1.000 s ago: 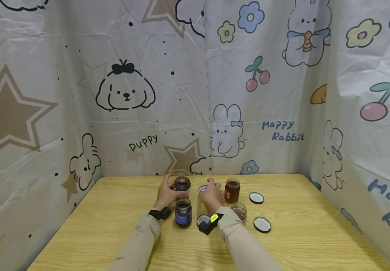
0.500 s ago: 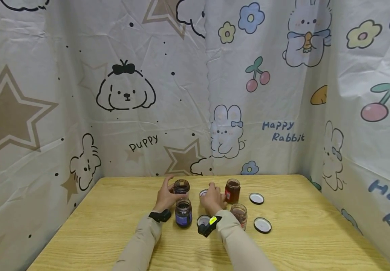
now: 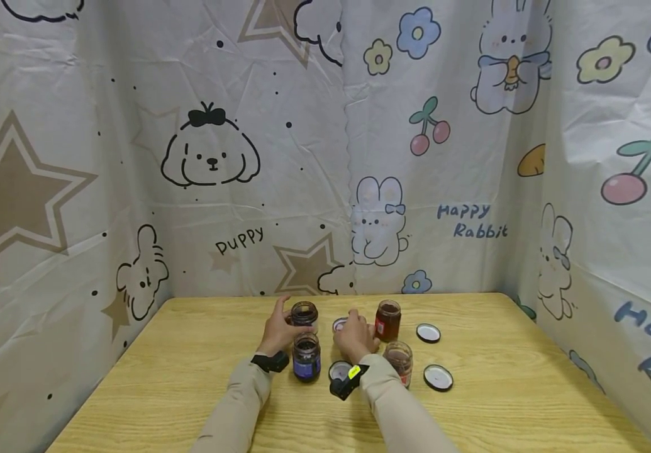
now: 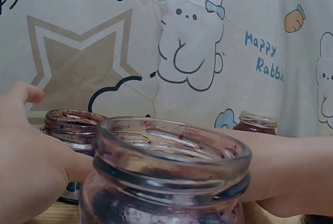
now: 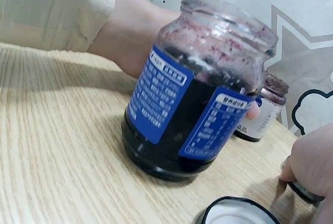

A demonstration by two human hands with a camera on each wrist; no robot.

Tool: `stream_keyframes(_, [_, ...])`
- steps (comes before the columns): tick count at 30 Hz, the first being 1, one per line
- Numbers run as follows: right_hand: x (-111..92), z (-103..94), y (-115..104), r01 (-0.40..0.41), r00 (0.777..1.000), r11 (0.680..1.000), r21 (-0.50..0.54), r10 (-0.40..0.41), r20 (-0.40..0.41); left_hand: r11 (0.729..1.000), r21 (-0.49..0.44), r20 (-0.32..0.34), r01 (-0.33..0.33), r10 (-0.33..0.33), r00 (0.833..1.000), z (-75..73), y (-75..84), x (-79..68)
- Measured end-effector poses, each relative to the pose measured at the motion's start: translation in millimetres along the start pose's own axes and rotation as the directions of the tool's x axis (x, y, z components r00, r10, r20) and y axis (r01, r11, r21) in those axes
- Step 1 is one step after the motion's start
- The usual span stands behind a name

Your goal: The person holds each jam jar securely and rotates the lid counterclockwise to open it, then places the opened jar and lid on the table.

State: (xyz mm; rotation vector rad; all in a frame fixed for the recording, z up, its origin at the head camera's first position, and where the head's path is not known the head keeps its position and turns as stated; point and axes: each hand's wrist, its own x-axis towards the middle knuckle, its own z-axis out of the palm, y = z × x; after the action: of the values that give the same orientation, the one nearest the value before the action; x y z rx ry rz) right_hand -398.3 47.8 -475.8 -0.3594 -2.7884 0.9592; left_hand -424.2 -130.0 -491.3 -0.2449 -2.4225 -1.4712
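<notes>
My left hand (image 3: 278, 330) curves around the far dark jam jar (image 3: 305, 311), which is uncapped and upright, thumb along its near side. Part of the jar's far side is hidden. In front of it stands an open blue-labelled jam jar (image 3: 306, 367), seen large in the right wrist view. My right hand (image 3: 355, 335) holds a metal jar lid (image 3: 339, 324) at the table between the far jars. In the right wrist view, fingers (image 5: 315, 164) curl at the lid's dark rim (image 5: 306, 194). A second lid (image 3: 339, 371) lies under my right wrist.
An open red jam jar (image 3: 389, 321) stands just right of my right hand. A nearly clear open jar (image 3: 398, 362) sits beside the right forearm. Two lids (image 3: 428, 333) lie farther right on the wooden table (image 3: 500, 402). A printed cloth (image 3: 280, 151) encloses the back and sides.
The far dark jar and the lid in my right hand have come slightly nearer and lower, mostly in the first half second. Both hands moved with them; now they are nearly still.
</notes>
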Motion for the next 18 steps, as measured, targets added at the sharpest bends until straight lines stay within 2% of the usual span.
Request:
stream_keyframes(7, [-1.0,-2.1,1.5,0.028,0.999,0.995,-0.099,-0.025,0.032,0.999,0.041,0.018,-0.006,0.006,1.0,2.3,1.8,-0.4])
stream_keyframes(18, [1.9,-1.6,2.4,0.043,0.999,0.987,-0.155,-0.039,0.026,0.996,0.082,0.022,-0.032,0.031,0.999,1.3,4.9,-2.7])
